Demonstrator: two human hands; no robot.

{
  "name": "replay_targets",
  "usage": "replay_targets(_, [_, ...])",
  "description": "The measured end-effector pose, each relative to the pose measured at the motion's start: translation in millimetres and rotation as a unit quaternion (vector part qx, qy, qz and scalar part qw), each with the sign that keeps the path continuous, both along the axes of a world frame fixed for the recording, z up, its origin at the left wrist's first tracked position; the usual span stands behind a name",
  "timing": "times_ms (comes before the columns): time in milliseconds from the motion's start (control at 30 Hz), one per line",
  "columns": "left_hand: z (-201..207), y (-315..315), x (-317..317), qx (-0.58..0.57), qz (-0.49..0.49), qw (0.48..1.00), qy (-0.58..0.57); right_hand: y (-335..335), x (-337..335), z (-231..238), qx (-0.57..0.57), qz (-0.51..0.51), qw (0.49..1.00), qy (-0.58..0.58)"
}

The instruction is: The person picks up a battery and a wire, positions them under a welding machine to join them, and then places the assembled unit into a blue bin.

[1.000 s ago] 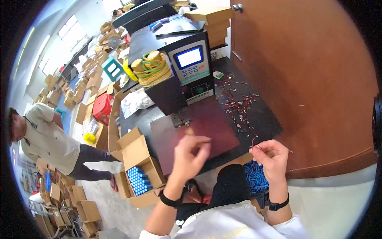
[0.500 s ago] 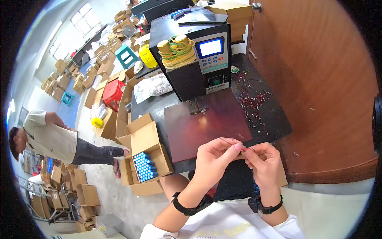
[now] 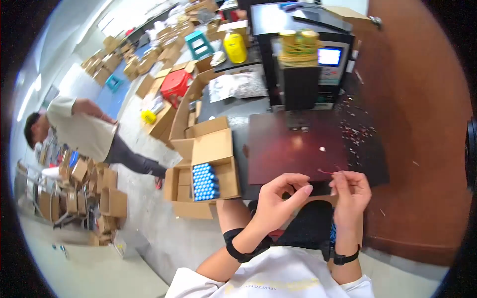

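Both hands are coming in closer than a second ago. The left hand (image 3: 280, 198), raised alone back then, is now sitting just left of the right hand (image 3: 350, 194), pinching near the thin red wire piece (image 3: 326, 172) over the near edge of the dark maroon work mat (image 3: 293, 149). The person in the pale shirt (image 3: 82, 131) on the far left is now bending forward, farther from the open cardboard box of blue cylinders (image 3: 204, 174).

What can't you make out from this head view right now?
- Thin red wire by the right hand: too small to tell whether it is gripped.
- Left hand: fingertips curled, contents hidden.
- Machine screen: too blurred to read.
- Blue items in the open box: too small to identify.
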State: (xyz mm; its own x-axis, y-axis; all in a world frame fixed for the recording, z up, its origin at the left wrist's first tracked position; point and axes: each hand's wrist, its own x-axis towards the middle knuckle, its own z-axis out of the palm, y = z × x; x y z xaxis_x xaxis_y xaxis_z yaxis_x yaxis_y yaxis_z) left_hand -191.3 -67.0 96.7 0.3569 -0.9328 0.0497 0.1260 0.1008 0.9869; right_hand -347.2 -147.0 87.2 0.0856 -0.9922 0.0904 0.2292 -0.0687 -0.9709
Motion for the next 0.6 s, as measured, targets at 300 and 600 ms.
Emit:
replay_targets(300, [-65.6,58.1,165.3,0.182,0.246,0.728,-0.613,-52.3,1.7,-44.5,-0.101,-0.030,0.993,0.056])
replay_targets(600, [-100.9,65.7,199.2,0.277,0.135,0.679,-0.667,-73.1,16.0,-44.7,-0.121,-0.020,0.991,0.048])
